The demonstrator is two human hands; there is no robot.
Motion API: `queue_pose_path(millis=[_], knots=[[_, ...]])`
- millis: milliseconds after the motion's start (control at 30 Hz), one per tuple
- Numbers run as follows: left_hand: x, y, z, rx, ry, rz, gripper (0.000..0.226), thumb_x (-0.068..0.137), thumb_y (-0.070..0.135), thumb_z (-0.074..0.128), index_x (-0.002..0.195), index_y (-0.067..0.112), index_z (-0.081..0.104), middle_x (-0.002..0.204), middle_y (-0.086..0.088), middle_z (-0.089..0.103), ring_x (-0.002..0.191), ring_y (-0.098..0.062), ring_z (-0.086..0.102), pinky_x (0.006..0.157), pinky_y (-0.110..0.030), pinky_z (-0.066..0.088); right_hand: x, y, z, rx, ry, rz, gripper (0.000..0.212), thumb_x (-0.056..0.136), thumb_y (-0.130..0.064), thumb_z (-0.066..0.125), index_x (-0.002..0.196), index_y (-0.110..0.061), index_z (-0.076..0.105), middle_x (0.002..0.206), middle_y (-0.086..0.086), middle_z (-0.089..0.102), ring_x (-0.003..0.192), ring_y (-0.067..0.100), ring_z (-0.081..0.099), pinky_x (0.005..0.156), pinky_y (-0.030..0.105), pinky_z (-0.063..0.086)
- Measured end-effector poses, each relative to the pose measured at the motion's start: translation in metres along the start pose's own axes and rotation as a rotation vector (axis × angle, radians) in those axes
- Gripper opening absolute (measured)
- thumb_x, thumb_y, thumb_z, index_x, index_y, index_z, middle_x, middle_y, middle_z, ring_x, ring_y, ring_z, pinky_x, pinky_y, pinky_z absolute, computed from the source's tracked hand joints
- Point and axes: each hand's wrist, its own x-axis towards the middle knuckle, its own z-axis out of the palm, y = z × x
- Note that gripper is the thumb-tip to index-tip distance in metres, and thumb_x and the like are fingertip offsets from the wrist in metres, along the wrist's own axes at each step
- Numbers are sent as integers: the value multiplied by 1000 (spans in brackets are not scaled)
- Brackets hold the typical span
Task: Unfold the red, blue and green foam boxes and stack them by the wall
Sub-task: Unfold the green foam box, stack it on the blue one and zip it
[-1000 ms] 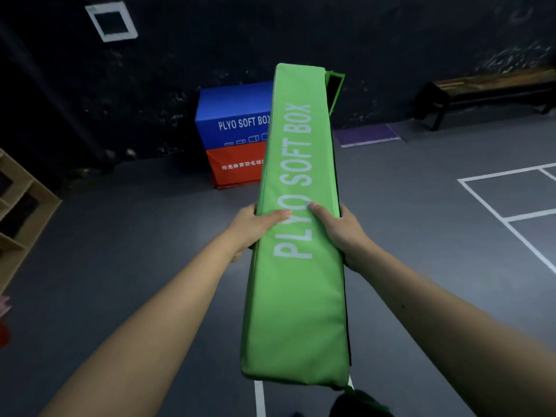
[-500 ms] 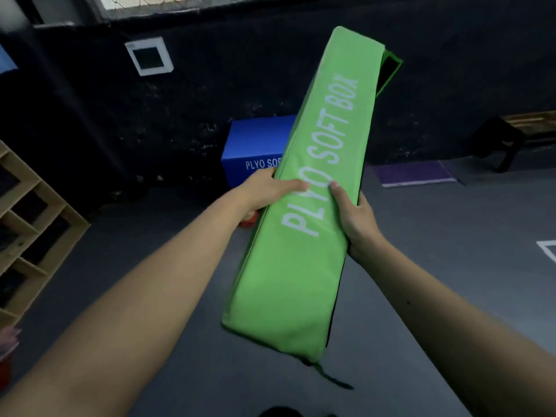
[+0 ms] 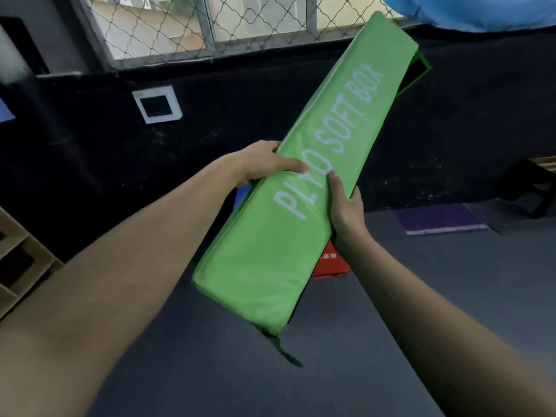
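Green box (image 3: 304, 188): folded flat into a long slab, held in the air at frame centre, tilted — its far end points to 1 o'clock, its near end to 7 o'clock. White "PLYO SOFT BOX" lettering runs along the face.
Far end: a loose green flap with a dark inner side sticks out past the right edge at 1 o'clock.
Near end: a green strap (image 3: 284, 350) hangs off the lower corner toward 5 o'clock.
Left hand (image 3: 264, 164): clamped on the slab's left long edge, thumb lying across the face, other fingers wrapped behind and out of sight.
Right hand (image 3: 346, 206): clamped on the right long edge, thumb pressed up along the face, other fingers hidden behind the slab.
Red box (image 3: 331, 263): on the floor, just showing past the slab's right edge at 5 o'clock of the right hand.
Blue box (image 3: 239, 198): only a sliver shows below the left hand, mostly hidden by the slab.
Wall (image 3: 90, 152): black, behind both boxes, with a meshed window (image 3: 168, 25) above.
Floor (image 3: 451, 281): open grey floor to the right and in front; a purple mat (image 3: 439, 219) lies at 3 o'clock by the wall.
Shelf (image 3: 21, 260): wooden, at 9 o'clock — well apart from the slab.
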Motion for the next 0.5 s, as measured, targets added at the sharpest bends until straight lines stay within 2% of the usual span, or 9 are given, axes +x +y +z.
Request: queue_pose_path(millis=[267, 500], knots=[[118, -25, -82, 70, -40, 46, 56, 80, 45, 82, 129, 27, 62, 104, 7, 77, 81, -9, 77, 67, -24, 59, 111, 22, 85, 49, 61, -29, 71, 82, -64, 69, 139, -27, 49, 126, -2, 67, 106, 23, 71, 91, 49, 59], [243, -46, -120, 142, -77, 32, 51, 79, 44, 84, 123, 31, 63, 103, 7, 77, 82, -11, 77, 71, -28, 60, 223, 56, 132, 91, 105, -21, 76, 77, -69, 67, 139, -30, 47, 126, -5, 66, 109, 21, 69, 93, 50, 58]])
